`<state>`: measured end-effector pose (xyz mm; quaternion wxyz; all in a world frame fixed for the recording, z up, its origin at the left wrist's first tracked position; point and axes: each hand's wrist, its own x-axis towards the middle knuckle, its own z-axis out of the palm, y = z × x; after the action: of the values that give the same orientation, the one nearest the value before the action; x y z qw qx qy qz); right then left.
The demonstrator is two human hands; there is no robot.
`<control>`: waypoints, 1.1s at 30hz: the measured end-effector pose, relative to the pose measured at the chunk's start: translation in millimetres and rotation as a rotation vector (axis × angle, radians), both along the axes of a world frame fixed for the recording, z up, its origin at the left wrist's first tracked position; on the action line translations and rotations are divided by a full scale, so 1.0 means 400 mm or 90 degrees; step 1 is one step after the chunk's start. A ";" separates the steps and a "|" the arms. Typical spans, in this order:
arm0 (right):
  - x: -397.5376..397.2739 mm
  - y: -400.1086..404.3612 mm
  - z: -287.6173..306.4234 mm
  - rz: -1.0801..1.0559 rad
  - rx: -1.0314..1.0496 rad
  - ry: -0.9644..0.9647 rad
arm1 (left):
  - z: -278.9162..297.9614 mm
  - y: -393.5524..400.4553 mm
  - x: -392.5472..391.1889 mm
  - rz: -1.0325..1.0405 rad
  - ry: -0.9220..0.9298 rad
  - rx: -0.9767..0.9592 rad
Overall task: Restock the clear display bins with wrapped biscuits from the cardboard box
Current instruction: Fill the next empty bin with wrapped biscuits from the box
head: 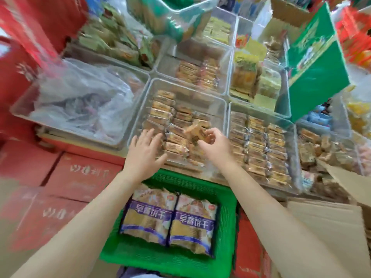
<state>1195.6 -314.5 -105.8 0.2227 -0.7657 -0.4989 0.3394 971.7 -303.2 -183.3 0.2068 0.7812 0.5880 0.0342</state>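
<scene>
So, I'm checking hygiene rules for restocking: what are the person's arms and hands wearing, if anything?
Nothing that shows. Both forearms are bare as far as the frame's lower edge, with no sleeve in view. The left hand and right hand are bare too: no gloves, rings, watch or bracelet visible. The picture is somewhat blurred, so fine details such as nail polish cannot be told.

Both bare arms reach up from the lower frame to its centre. The left hand (143, 151) is flat with spread fingers; the right hand (213, 144) has curled, pinching fingers.

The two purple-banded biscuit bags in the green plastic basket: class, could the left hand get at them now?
Probably yes: the purple-banded biscuit bags lie uncovered in the open-topped green plastic basket, beneath the open left hand.
</scene>
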 end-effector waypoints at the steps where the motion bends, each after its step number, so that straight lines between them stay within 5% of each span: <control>1: -0.014 0.035 -0.017 -0.012 0.011 -0.034 | -0.018 0.014 -0.013 -0.034 0.030 -0.002; 8: -0.076 0.222 -0.124 0.185 -0.042 -0.328 | -0.044 0.062 -0.040 -0.184 0.105 -0.014; 15: -0.101 0.226 -0.193 0.186 -0.079 -0.235 | -0.050 0.073 -0.042 -0.187 0.111 0.010; 24: -0.141 0.199 -0.169 0.334 -0.191 -0.467 | -0.038 0.067 -0.040 -0.160 0.100 0.007; 26: -0.142 0.150 -0.124 0.348 -0.106 -0.438 | -0.029 0.060 -0.033 -0.143 0.107 -0.025; 29: -0.107 0.023 -0.030 0.315 -0.053 -0.190 | -0.006 0.013 -0.004 -0.078 0.066 -0.053; 33: 0.037 -0.179 0.077 0.270 0.003 -0.055 | 0.071 -0.141 0.120 0.043 -0.167 0.031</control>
<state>1210.3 -386.0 -74.9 0.1264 -0.6569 -0.6586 0.3445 1019.6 -359.7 -154.7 0.2618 0.7547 0.5807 0.1570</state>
